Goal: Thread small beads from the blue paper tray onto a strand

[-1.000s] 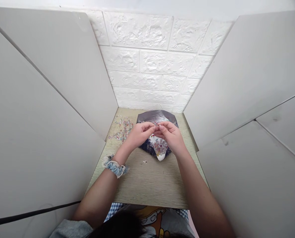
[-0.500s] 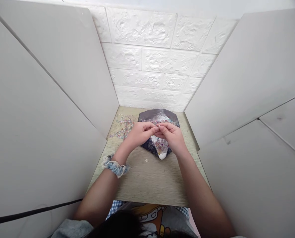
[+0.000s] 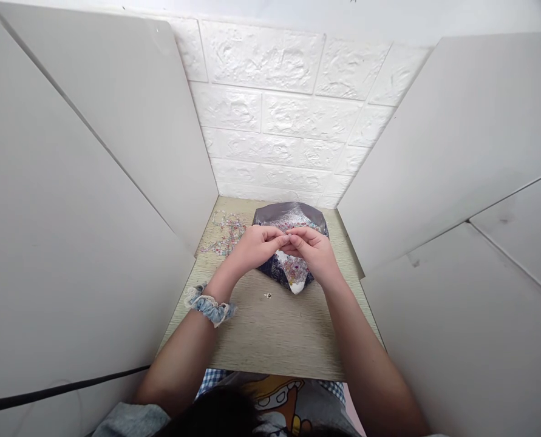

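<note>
My left hand (image 3: 261,244) and my right hand (image 3: 312,247) meet fingertip to fingertip, both pinched closed. Whatever sits between the fingertips is too small to make out. Right below them lies a dark bag (image 3: 270,264) with a silvery inside, partly covered by my hands. Many small, multicoloured beads (image 3: 294,267) rest on it, around a white pointed patch. To the left, strings of coloured beads (image 3: 224,233) are spread on the wooden tabletop (image 3: 279,340). A tiny metallic piece (image 3: 268,295) lies on the wood nearer to me.
White panels rise at the left (image 3: 83,182) and right (image 3: 443,182) of the narrow table. A white brick-patterned wall (image 3: 270,109) closes off the back. A blue scrunchie (image 3: 210,306) circles my left wrist. A black cable (image 3: 65,388) runs along the lower left.
The view has shifted slightly. Both hands stay together over the bag, with only a small movement of the right fingers against the left ones.
</note>
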Available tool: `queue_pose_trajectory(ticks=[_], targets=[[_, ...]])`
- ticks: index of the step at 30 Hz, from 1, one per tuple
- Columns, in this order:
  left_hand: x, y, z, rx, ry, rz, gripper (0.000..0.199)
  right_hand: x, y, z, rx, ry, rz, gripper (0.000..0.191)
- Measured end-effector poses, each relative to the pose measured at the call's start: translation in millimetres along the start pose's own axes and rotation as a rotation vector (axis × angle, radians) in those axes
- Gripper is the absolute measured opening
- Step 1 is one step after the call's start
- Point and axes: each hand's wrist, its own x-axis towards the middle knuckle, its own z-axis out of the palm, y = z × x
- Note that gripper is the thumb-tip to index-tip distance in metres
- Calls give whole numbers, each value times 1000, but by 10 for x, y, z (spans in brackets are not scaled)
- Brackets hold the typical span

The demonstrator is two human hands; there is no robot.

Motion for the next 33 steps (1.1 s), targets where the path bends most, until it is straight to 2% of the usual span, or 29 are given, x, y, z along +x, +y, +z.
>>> queue_pose_trajectory(ticks=[6, 12, 18, 23, 26, 29, 33], targets=[[18, -16, -15, -27, -22, -51, 38, -14, -24, 8, -113, 4, -30, 19], [42, -32, 0, -125, -53, -137, 41, -2, 28, -57, -357, 10, -147, 17], [45, -67, 12, 35, -80, -178, 41, 5, 64, -111, -792, 62, -331, 15], [61, -122, 37, 141, -98, -136, 41, 11, 78, -133, -1005, 12, -407, 15], [73, -140, 59, 125, -90, -109, 43, 5, 79, -123, -1051, -16, -438, 16], [79, -143, 71, 0, -80, -92, 44, -15, 58, -89, -1028, -41, -482, 17], [76, -149, 60, -153, -113, -185, 48, -43, 9, -56, -958, -41, -537, 16]])
